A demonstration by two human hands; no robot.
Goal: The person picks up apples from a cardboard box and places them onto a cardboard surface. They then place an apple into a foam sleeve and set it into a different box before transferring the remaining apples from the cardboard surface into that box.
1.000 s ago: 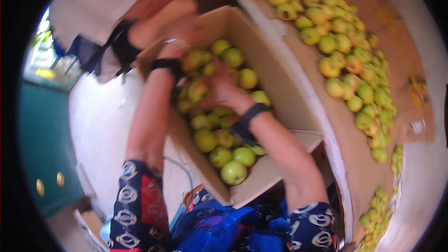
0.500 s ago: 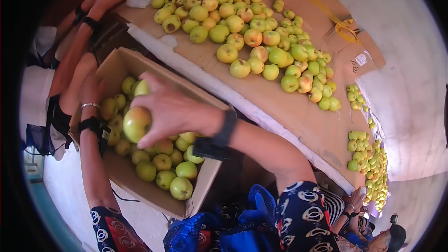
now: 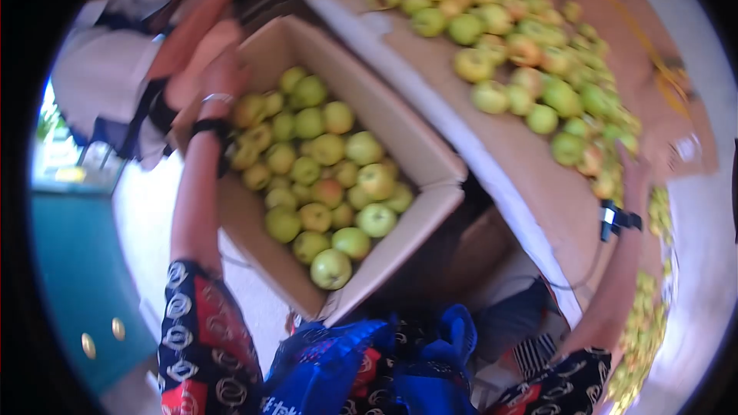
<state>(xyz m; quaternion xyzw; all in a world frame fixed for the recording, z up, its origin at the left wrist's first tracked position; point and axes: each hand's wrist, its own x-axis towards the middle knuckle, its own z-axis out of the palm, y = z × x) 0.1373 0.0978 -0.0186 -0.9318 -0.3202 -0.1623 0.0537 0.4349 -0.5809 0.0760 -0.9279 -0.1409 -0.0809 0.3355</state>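
A cardboard box (image 3: pixel 288 284) holds many yellow-green apples (image 3: pixel 328 150), some blushed red. My left hand (image 3: pixel 223 75) is on the box's far left rim, its fingers partly hidden and blurred around the edge. My right hand (image 3: pixel 633 173) is at the right end of the apple heap (image 3: pixel 557 96) on the cardboard-covered table, fingers stretched toward the apples. Nothing is visibly held in it, though motion blur softens the fingertips.
Another person's arm (image 3: pixel 204 27) is beyond the box at upper left. The table's white edge (image 3: pixel 430 100) runs diagonally beside the box. More apples (image 3: pixel 642 338) lie at far right. A teal cabinet (image 3: pixel 84 284) stands at left.
My right hand has left the box, where it held apples, and moved right to the heap on the table. The view has shifted, while my left hand stays at the box rim.
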